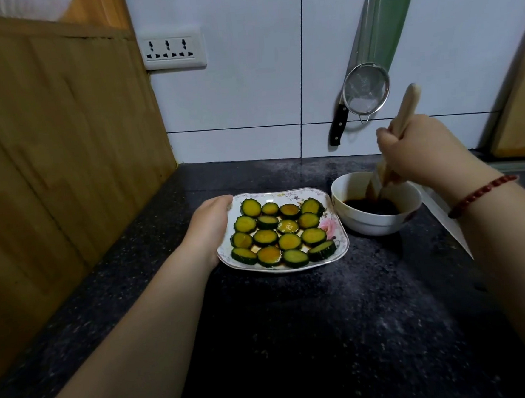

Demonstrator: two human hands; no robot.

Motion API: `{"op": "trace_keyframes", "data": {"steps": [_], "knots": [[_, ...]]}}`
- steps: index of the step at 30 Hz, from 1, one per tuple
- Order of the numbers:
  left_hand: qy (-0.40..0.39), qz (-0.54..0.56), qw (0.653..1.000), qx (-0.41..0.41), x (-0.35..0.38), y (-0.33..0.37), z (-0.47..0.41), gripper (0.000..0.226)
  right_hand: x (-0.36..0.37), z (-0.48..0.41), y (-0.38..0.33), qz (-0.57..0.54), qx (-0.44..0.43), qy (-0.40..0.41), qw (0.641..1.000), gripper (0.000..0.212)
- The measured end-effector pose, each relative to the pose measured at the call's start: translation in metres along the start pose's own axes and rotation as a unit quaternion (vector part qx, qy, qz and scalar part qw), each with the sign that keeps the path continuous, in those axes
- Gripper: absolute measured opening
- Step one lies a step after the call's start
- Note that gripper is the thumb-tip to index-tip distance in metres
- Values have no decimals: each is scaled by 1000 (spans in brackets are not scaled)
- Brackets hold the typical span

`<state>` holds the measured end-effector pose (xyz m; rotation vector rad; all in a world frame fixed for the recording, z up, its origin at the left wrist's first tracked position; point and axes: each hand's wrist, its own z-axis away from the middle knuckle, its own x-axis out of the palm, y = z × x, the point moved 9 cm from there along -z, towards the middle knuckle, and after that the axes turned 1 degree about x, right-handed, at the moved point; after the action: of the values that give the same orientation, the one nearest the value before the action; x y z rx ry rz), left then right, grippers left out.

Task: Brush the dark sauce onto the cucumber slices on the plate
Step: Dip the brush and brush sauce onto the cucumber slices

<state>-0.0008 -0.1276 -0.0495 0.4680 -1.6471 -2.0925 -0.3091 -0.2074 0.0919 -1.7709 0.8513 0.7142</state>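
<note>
On the dark speckled stone countertop (294,321), our left hand (208,226) curls round the left rim of the white flower-rimmed square plate (341,240), where round green cucumber slices (280,231) lie flat in four rows, glossy brown on top. Just right of it stands the white ceramic bowl (378,225) of dark sauce (370,206). Our right hand (419,150) clenches the pale wooden-handled brush (407,108), its long axis slanting from handle end at upper right down-left to bristles dipped in the sauce.

A strainer (366,88) and knife (339,122) hang on the tiled wall, right of a socket strip (170,49).
</note>
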Motion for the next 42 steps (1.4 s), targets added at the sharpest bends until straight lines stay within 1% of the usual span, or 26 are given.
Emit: {"op": "trace_keyframes", "data": {"steps": [3,8,9,13,14,19,21,23,25,26,28,30,32,35,37,38,40,42], "knots": [[-1,4,1000,-6,1,0,1,18,-5,4,-7,-29,-6,3,1000,42],[-6,7,1000,-7,2,0,2,15,17,7,-7,-7,12,-65,998,39],[-6,6,1000,-7,2,0,2,16,18,8,-7,-2,13,-67,998,39],[-1,2,1000,-3,0,-1,0,24,2,8,-13,-27,-3,-19,999,39],[0,-2,1000,-3,-1,0,0,26,0,9,-15,-29,-10,-19,999,39],[0,-10,1000,-4,0,1,-1,28,16,13,-16,26,-5,-93,995,38],[1,-8,1000,-4,-1,0,-1,31,8,13,-23,22,-17,-68,997,38],[4,-7,1000,-1,-2,0,-1,31,-10,16,-35,5,-44,-2,999,39],[4,-7,1000,0,-1,0,-1,30,-26,24,-47,-36,-64,53,996,41],[3,-9,1000,0,0,0,-1,30,-29,29,-53,-61,-71,59,994,42],[2,-12,1000,3,0,0,-2,30,-22,36,-62,-120,-76,25,990,42],[4,-17,1000,2,-1,1,-2,31,-3,41,-68,-164,-71,-50,983,40],[5,-20,1000,0,-1,0,-3,31,23,48,-72,-178,-64,-128,974,36],[4,-17,1000,1,-1,0,-3,28,54,62,-79,-224,-56,-219,948,32],[4,-22,1000,2,-2,0,-3,29,59,64,-81,-230,-59,-229,944,32],[4,-25,1000,1,-2,0,-3,30,57,63,-81,-220,-60,-223,948,34],[8,-32,999,0,-3,1,-2,28,49,59,-77,-175,-66,-194,963,41],[7,-34,999,0,-3,1,-2,29,43,54,-73,-154,-65,-172,971,43]]}}
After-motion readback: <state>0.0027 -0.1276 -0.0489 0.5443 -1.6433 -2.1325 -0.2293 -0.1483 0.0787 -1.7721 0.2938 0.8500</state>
